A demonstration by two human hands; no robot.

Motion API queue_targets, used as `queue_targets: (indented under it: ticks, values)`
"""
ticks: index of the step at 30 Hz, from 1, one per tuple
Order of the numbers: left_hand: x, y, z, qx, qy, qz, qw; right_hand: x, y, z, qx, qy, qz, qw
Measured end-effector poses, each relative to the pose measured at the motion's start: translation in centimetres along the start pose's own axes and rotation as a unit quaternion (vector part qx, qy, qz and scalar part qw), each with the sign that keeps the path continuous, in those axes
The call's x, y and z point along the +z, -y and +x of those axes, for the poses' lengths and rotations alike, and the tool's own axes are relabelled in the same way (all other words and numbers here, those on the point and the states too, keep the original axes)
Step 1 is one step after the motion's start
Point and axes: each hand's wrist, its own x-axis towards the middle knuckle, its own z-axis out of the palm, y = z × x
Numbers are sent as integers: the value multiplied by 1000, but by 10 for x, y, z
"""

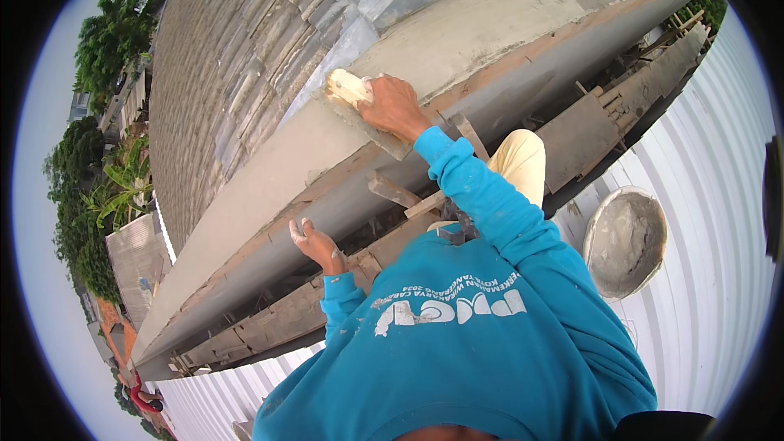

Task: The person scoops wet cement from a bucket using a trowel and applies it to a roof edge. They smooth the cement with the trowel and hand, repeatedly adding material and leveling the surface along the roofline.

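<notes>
My right hand (393, 107) grips a pale wooden handle (347, 85) on a plastering float (380, 135) smeared with grey cement. The float lies against the plastered top of a long grey concrete ledge (498, 49) near the upper middle. Lower left of it, my left hand (314, 243) is held open beside the ledge's side, holding nothing, with pale smears on its fingertips. Rough timber pieces (396, 192) jut out beneath the ledge.
A bucket of grey mortar (612, 241) sits at right on white corrugated sheeting (702, 196). A tiled roof (216, 82) rises beyond the ledge. Boards (584, 139) run below the ledge. A person in red (143, 396) is at far lower left, with trees (90, 196) behind.
</notes>
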Motion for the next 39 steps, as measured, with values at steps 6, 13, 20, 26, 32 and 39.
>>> queue_targets:
  ticks: [6, 13, 20, 26, 32, 39]
  values:
    - [4, -1, 34, -227, 71, -205, 949, -7, -8, 11, 17, -88, 183, 979]
    - [21, -6, 54, -221, 104, -238, 940, -145, -100, 6, 108, -186, -1, 977]
    - [27, -6, 57, -229, 82, -244, 939, -133, -109, -14, -45, -231, -284, 930]
    - [22, -7, 57, -214, 118, -249, 937, -104, -105, -4, -59, -223, -299, 926]
    - [21, -15, 55, -207, 115, -250, 939, -108, -104, 2, -47, -194, -286, 937]
    - [20, -16, 57, -225, 139, -239, 935, -91, -112, 7, -66, -198, -311, 927]
